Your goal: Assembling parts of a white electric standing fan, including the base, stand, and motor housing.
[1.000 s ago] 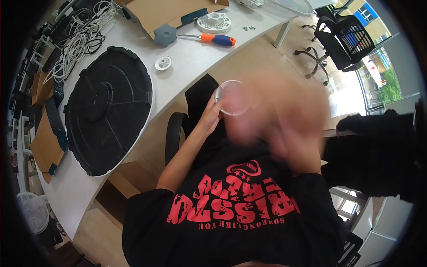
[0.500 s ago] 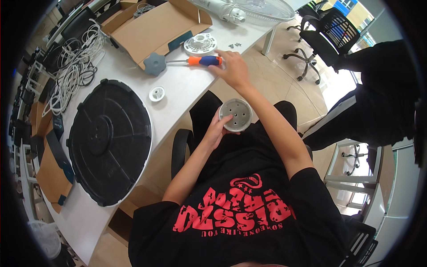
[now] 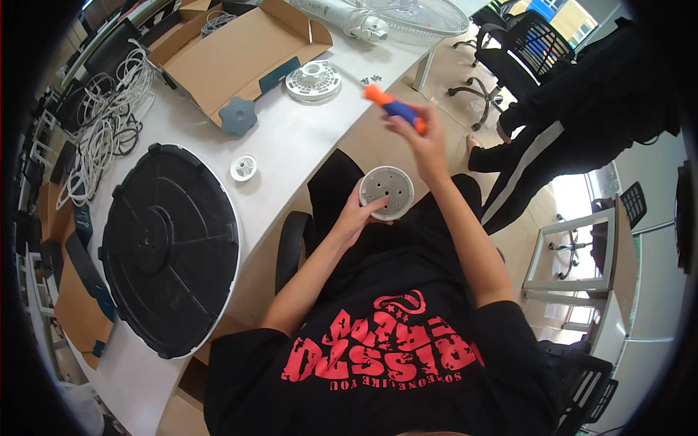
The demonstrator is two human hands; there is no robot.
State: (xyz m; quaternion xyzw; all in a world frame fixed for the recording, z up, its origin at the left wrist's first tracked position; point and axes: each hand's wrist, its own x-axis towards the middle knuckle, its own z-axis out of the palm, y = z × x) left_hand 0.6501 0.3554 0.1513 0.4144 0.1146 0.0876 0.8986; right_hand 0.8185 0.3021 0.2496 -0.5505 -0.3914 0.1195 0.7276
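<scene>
Head view, 2 hands (image 3: pixel 427 138) (image 3: pixel 355 216) apart, right foremost

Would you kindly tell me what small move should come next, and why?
Perhaps the right hand should bring the orange-and-blue screwdriver down toward the round grey part: the screwdriver is raised clear of it, while the left hand holds that part with its holed face showing.

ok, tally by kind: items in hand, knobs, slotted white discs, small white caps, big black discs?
In hand: 2 (orange-and-blue tool, right hand; holed part, left hand)
Knob: 1
Slotted white disc: 1
Small white cap: 1
Big black disc: 1
Total: 6
</scene>
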